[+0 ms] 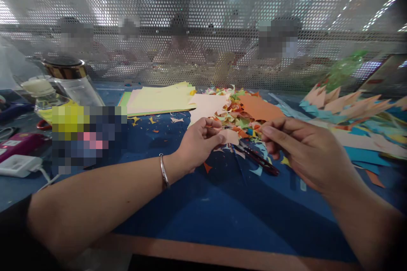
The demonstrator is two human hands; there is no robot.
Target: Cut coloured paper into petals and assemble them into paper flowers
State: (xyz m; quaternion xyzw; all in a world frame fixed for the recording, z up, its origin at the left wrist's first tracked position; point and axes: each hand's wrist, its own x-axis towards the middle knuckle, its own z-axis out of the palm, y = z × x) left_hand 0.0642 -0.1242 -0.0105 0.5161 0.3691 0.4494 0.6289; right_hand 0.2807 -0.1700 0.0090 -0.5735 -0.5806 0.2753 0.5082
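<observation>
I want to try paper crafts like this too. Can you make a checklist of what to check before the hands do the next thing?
1. Left hand holds the small pink paper piece: ok.
2. Right hand grips that piece too: cannot tell, its fingertips are only close.
3. Scissors lie on the table, not in a hand: ok.
4. Blue table bare in front of the hands: ok.
5. Scrap pile kept off the work spot: not ok, scraps lie right under the hands.

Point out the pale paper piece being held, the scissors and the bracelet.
pale paper piece [229, 136], head view, its flat middle.
scissors [260, 161], head view, the dark blades.
bracelet [164, 172], head view, the band on the wrist.
</observation>
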